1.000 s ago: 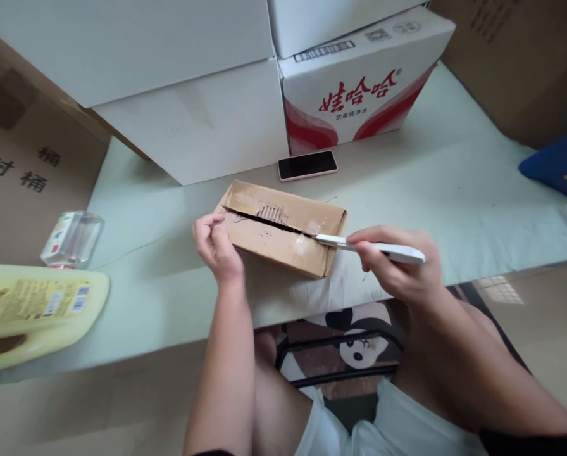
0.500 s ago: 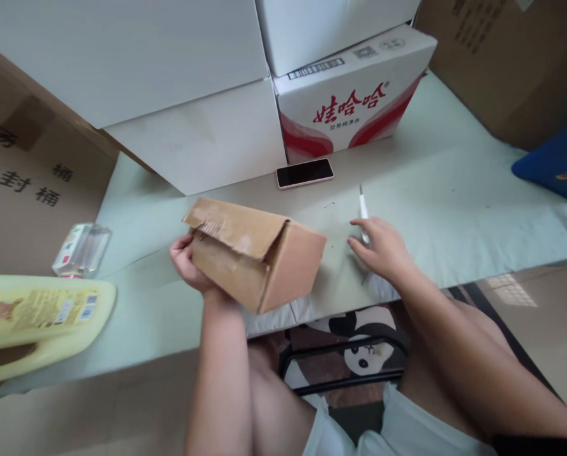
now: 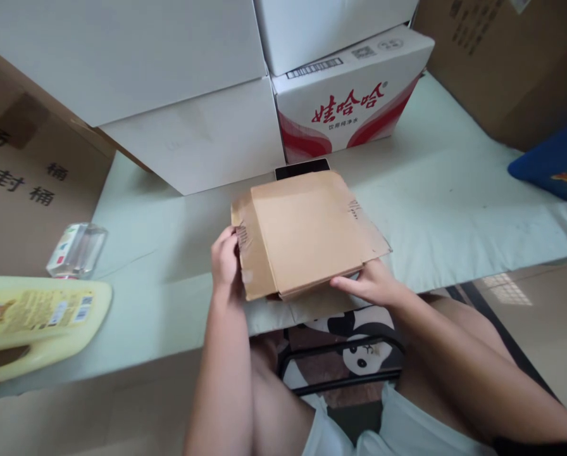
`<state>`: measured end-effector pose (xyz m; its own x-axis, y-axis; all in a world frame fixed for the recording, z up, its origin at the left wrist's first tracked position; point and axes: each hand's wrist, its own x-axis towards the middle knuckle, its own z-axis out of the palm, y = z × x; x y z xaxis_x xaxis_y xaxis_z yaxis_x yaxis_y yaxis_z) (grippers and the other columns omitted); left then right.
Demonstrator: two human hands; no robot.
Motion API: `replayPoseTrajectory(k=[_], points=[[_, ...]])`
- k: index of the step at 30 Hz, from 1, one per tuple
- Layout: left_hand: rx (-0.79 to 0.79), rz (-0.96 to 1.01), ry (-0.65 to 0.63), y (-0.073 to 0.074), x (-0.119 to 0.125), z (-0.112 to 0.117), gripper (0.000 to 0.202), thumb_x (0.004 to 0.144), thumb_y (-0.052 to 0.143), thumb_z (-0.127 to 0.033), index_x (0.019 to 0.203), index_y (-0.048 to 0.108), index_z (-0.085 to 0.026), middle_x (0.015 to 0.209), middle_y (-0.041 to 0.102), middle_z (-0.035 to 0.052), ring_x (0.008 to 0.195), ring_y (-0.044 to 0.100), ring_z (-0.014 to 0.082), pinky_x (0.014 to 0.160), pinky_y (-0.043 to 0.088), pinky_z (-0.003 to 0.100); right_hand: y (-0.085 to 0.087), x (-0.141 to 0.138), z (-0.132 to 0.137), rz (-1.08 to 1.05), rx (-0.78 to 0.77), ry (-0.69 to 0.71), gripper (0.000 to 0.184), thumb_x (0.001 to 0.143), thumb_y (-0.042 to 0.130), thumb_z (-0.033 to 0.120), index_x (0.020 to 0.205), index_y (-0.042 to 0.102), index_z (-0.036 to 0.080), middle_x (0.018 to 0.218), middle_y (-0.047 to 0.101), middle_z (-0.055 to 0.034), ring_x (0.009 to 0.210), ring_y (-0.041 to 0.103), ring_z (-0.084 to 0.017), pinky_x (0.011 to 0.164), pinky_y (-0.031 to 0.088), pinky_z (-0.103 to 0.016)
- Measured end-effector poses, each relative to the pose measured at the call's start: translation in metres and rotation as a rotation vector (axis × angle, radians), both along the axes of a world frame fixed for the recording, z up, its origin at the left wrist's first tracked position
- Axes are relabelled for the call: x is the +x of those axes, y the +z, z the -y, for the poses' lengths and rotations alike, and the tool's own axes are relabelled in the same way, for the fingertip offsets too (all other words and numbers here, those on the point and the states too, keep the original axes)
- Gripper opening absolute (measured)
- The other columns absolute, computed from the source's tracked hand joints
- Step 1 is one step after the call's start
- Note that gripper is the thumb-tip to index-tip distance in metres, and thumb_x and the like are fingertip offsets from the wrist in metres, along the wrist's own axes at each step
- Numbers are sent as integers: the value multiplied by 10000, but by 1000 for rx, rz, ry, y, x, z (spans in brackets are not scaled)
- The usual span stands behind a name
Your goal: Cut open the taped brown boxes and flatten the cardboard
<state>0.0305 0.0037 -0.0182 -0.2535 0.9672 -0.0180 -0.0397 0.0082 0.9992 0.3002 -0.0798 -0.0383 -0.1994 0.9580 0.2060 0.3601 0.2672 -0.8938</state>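
A brown cardboard box (image 3: 312,234), now folded flat with end flaps sticking out at both sides, is held between my two hands over the table. My left hand (image 3: 226,256) grips its left flap, the fingers partly hidden behind the cardboard. At the lower right corner my right hand (image 3: 371,282) pinches the box, thumb along the near edge and the other fingers underneath. Just behind the cardboard, the top part of a phone (image 3: 302,169) shows. The white-handled tool seen earlier is out of sight.
White cartons (image 3: 207,139) and a red-and-white carton (image 3: 354,114) stand at the back of the cloth-covered table (image 3: 454,209). On the left lie a clear bottle (image 3: 79,250) and a yellow jug (image 3: 41,323). Large brown boxes (image 3: 511,69) and a blue container (image 3: 554,161) flank the right.
The box has gone from standing open to flattened and moved right. My right hand has left the white-handled tool and taken hold of the box; my left hand has shifted right and up.
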Motion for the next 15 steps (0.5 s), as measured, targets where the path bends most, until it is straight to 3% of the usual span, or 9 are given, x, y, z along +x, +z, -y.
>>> replayPoseTrajectory(k=[3,7,11,15], points=[[46,192,-51,6,0,2,381,757,548,-482,925,718,-186,923,742,93,923,697,252,815,546,374,-3,-1,0,120,15,-152,661,787,689,691,1245,692,215,1098,763,-157,1187,673,-395,1065,521,-586],[-79,204,-241,8,2,7,484,722,692,-497,1101,683,-197,887,727,80,750,681,206,678,552,336,-6,-4,-4,237,76,-298,513,836,630,672,1121,720,255,1060,766,-146,1211,653,-391,1006,558,-543],[-193,250,-236,3,11,10,597,658,808,-380,1196,582,-252,987,718,39,733,680,170,654,562,311,-12,-1,-3,280,39,-302,446,874,552,648,965,724,247,963,766,-142,1145,675,-394,947,572,-529],[-273,237,-349,1,19,11,478,700,777,-411,1105,636,-199,1017,734,98,862,720,250,733,589,386,-14,4,-3,235,-11,-229,417,874,539,610,1038,713,268,1013,760,-124,1133,672,-377,930,569,-538]])
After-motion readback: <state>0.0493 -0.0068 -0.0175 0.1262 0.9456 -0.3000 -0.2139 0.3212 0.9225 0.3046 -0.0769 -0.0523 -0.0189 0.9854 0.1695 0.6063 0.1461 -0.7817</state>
